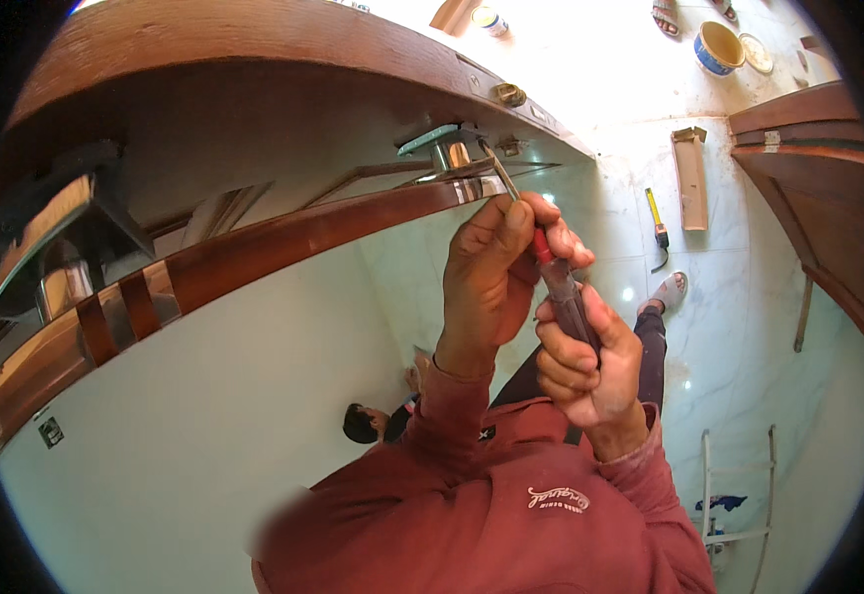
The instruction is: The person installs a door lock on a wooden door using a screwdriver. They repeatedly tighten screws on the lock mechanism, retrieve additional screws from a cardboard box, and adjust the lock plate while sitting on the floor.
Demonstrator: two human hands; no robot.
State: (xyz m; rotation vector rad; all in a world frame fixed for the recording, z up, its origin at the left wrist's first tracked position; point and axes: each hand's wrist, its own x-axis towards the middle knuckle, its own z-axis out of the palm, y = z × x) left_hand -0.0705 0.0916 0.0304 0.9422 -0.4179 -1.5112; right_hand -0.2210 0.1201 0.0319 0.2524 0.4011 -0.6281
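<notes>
A screwdriver with a dark see-through handle and a red collar slants up from my hands. My right hand is wrapped round its handle. Higher up, the fingers of my left hand are closed round the upper part, by the collar and the metal shaft. The shaft reaches to the base of a shiny metal bracket on the brown wooden door; whether the tip sits in a screw is too small to tell. This bracket carries a long wooden pull handle, with another bracket at its far left.
A brass lock cylinder juts from the door's edge. On the tiled floor lie a tape measure, an open cardboard box and a bucket. Another person is low at my left. A second wooden door and a ladder are right.
</notes>
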